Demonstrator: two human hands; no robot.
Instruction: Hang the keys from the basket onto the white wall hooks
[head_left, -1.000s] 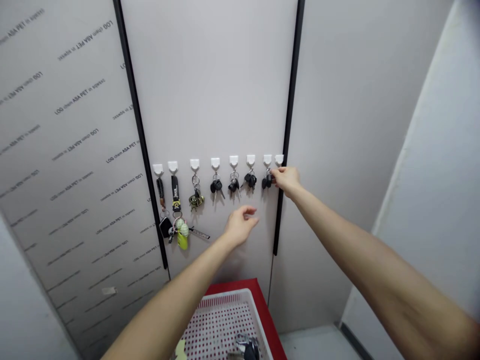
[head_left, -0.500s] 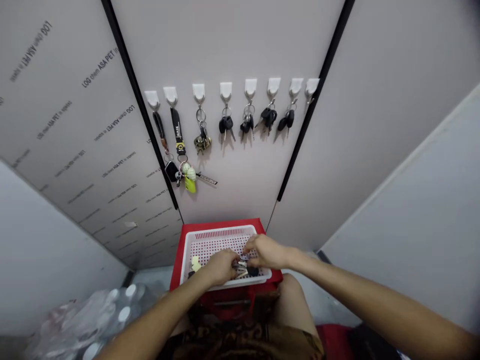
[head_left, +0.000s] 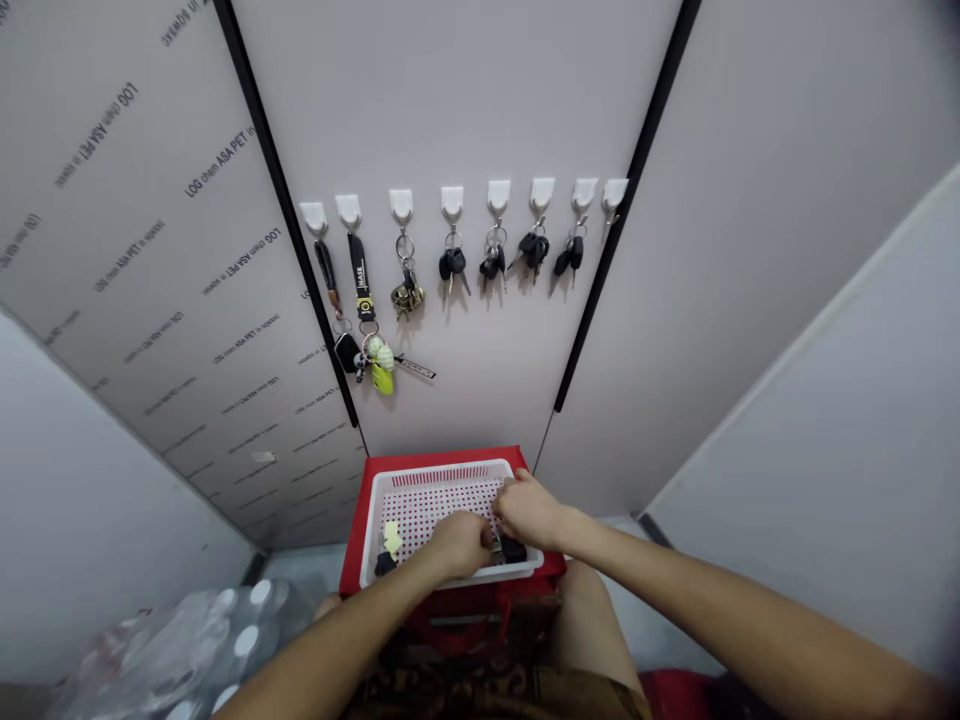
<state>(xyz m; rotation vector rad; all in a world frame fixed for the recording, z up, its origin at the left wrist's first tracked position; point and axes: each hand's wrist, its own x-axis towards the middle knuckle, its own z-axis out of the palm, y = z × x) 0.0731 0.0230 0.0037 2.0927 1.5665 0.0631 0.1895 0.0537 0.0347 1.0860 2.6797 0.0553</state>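
Note:
A white perforated plastic basket [head_left: 369, 528] sits in front of me, and both my hands are inside its right part. My left hand [head_left: 463, 543] is closed, fingertips curled on a bunch of keys [head_left: 513, 548] with a black head and metal blades. From the right, my right hand [head_left: 529, 510] reaches over the same keys, its fingers bent and pinched at their upper end. The hands partly cover the bunch, so its ring does not show. In the basket's left corner lie a pale yellow paper piece [head_left: 392, 538] and a black object [head_left: 385, 563].
Under the basket is a red box [head_left: 353, 560]. White hooks [head_left: 452, 201] run in a row along the wall panel, most holding key bunches [head_left: 453, 264]; a lanyard [head_left: 359, 275] hangs at left. Plastic-wrapped bottles [head_left: 244, 640] stand at lower left.
My hands have come closer together over the keys, and the right fingers are more closed. The keys are more covered. The view has tilted slightly, with the hooks lower in the picture.

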